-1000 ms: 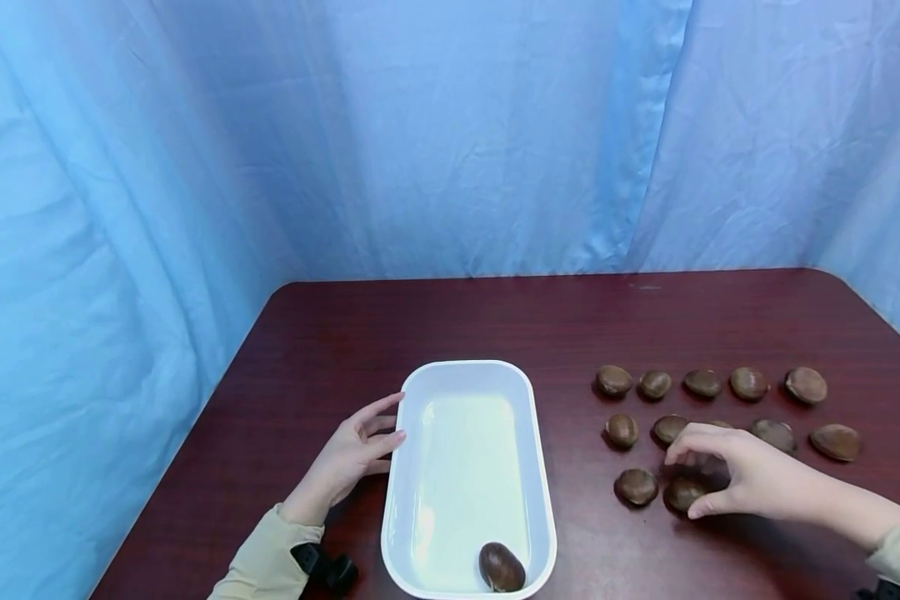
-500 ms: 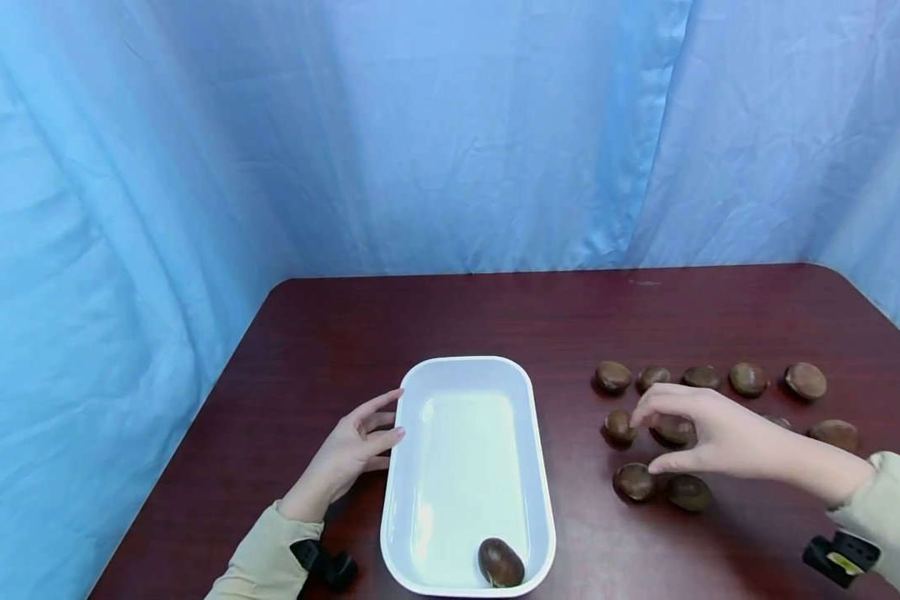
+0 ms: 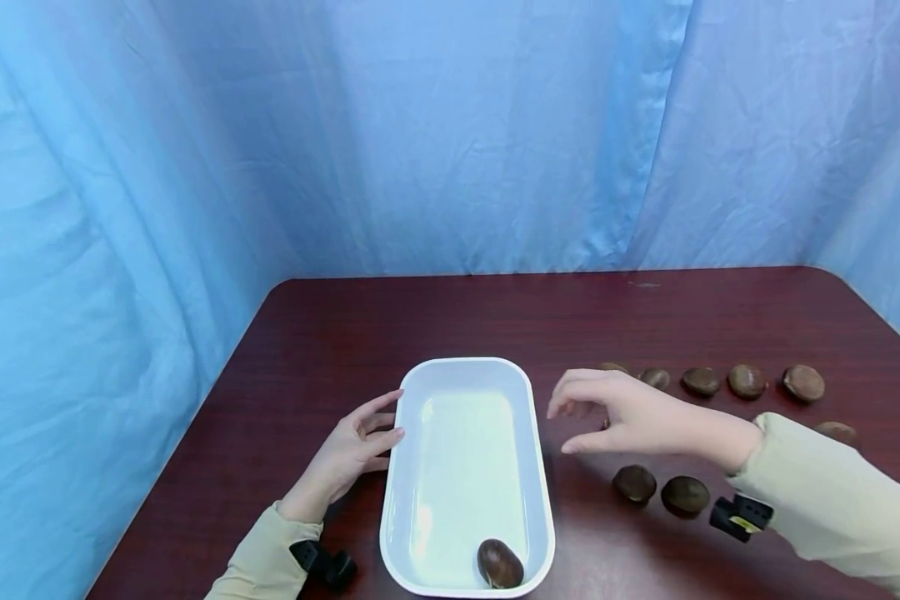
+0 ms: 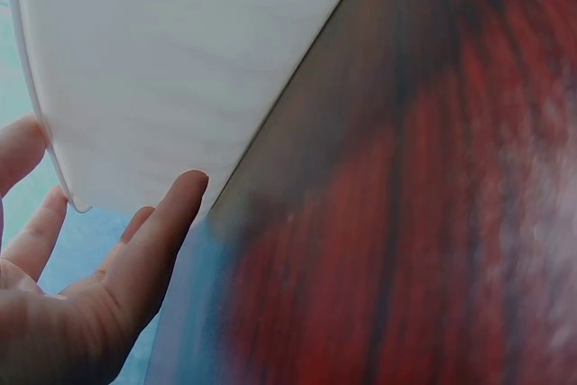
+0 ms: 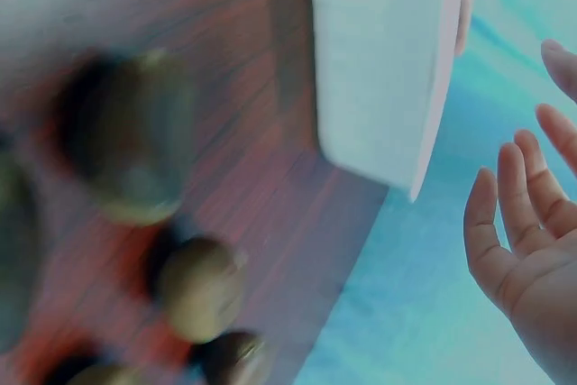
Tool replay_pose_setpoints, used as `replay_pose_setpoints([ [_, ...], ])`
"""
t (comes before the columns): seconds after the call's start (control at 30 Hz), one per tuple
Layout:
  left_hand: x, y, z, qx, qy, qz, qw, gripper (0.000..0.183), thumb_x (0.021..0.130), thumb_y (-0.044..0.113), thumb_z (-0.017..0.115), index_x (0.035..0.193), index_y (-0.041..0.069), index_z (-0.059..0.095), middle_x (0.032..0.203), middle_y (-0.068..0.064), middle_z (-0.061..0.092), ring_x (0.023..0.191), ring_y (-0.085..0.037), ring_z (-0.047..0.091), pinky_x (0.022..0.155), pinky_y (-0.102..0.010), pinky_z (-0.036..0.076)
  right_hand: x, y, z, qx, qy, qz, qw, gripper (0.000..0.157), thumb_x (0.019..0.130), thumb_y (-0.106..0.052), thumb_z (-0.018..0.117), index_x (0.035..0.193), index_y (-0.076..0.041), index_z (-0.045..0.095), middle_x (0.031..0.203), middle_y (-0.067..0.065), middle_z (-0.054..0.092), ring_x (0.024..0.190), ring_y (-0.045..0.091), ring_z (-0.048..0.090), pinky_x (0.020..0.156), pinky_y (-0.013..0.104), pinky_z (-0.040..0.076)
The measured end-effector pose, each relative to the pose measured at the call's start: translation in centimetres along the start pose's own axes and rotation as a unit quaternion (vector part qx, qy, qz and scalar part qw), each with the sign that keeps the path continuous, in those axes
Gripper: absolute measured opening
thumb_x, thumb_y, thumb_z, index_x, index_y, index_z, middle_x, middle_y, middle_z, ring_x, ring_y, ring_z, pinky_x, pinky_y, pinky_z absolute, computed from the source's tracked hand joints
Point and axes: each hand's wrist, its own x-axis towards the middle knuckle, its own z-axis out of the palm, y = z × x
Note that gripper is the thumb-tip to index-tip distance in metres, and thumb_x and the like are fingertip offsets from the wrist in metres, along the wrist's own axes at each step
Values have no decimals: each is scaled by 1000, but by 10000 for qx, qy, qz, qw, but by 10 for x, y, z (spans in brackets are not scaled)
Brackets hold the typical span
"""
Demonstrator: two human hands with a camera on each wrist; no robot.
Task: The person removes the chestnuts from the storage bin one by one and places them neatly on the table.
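Observation:
A white rectangular tray [image 3: 467, 475] stands at the middle front of the table, with one brown chestnut [image 3: 500, 563] in its near right corner. At its left side is my left hand [image 3: 352, 454]; the fairly straight fingers touch the rim and wall, and the left wrist view shows the fingertips [image 4: 194, 185] against the outer wall. Just right of the tray, my right hand [image 3: 622, 412] hovers above the table, fingers loosely bent and thumb apart. The right wrist view shows nothing in that hand [image 5: 541, 250]. It hides part of the loose chestnuts beneath.
Several chestnuts lie in rows on the right of the dark red table [image 3: 330, 333]: a back row with one chestnut [image 3: 746, 382], a middle row mostly covered by my right arm, and a front chestnut [image 3: 686, 496]. Blue curtains [image 3: 457, 142] hang behind and at the sides.
My right hand has moved left from over the chestnuts to beside the tray, staying empty. My left hand and the chestnut in the tray have kept their places.

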Motion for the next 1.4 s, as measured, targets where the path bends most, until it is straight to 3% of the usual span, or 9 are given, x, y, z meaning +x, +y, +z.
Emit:
replay_pose_setpoints([
  [0.3,2,0,1,42,33,9,10000,63,91,19,64,147,13,34,130,-23,49,93,-15,65,78,-36,56,48,-19,9,302,-573,-305,9974,20,86,-22,71,102,-13,63,99,-1,60,85,12,57,72,24,51],
  [0.6,2,0,0,65,64,-30,10000,63,91,19,64,146,13,34,130,-23,49,94,-15,65,78,-36,56,91,-48,23,272,-1872,-168,9818,29,84,-21,73,108,-10,62,103,3,60,92,17,58,75,19,51],
  [0.77,2,0,0,86,43,-20,10000,63,92,18,63,147,13,34,130,-23,49,95,-15,65,78,-35,56,105,-62,36,-204,-2840,-2,9586,43,79,-22,77,118,-13,61,115,1,59,102,14,59,83,16,47],
  [0.9,1,0,1,93,56,-8,9999,62,92,16,62,147,13,34,130,-24,49,96,-16,65,78,-35,56,109,-68,45,-758,-3568,-83,9311,57,73,-25,83,125,-20,59,122,-4,55,111,6,53,94,15,40],
  [1.13,1,1,1,82,76,27,9999,62,92,16,62,147,12,34,130,-25,49,96,-16,65,78,-36,56,107,-68,61,-1343,-4493,-456,8820,66,70,-27,85,129,-26,56,124,-7,52,111,1,48,91,9,38],
  [1.23,1,0,1,27,67,33,10000,62,92,17,63,147,11,34,130,-24,49,94,-15,65,77,-36,56,104,-67,67,-1436,-4680,-515,8705,66,69,-28,85,129,-28,56,123,-8,51,110,0,48,89,7,37],
  [1.4,1,-2,1,-22,43,38,10000,63,91,17,64,147,11,34,130,-24,49,92,-13,65,77,-36,56,103,-65,74,-1409,-4847,-542,8616,66,69,-27,86,128,-30,57,123,-9,51,108,-1,48,86,6,37],
])
